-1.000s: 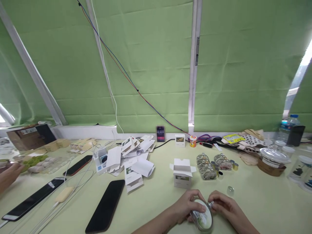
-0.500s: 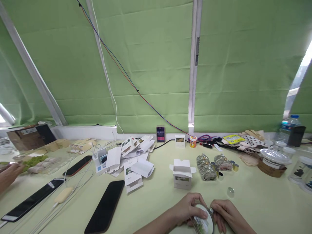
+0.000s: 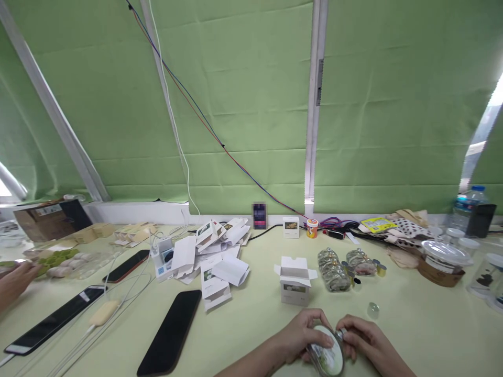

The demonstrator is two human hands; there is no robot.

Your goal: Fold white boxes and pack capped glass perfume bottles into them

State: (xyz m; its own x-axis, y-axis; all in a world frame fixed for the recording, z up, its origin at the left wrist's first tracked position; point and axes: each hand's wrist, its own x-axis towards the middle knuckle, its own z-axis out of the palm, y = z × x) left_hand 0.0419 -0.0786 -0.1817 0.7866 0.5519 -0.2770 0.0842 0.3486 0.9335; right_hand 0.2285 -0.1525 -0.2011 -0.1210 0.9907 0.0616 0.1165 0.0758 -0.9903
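Note:
My left hand (image 3: 304, 337) is wrapped round a flat, round-faced clear bottle (image 3: 328, 353) with a white and green picture, its thumb lying on the face. At the bottle's small silvery neck (image 3: 340, 333), the fingertips of my right hand (image 3: 363, 337) are pinched together. Beyond my hands stands a white box (image 3: 294, 292) with its top flaps open. To the right of that box lie silvery wrapped bottles (image 3: 333, 269), with small gold caps (image 3: 380, 270) beside them. A clear round cap (image 3: 373, 310) rests on the table near my right hand.
Left of the box are a pile of flattened white cartons (image 3: 214, 283), a black phone (image 3: 171, 332), a tablet-like phone (image 3: 55, 319), and white cables. Another person's hand (image 3: 19, 280) is at the far left. Lidded plastic tub (image 3: 446, 254) and cloths sit at right.
My right hand's fingers have moved up slightly and closed round the bottle's neck. The bottle has shifted slightly in my left hand.

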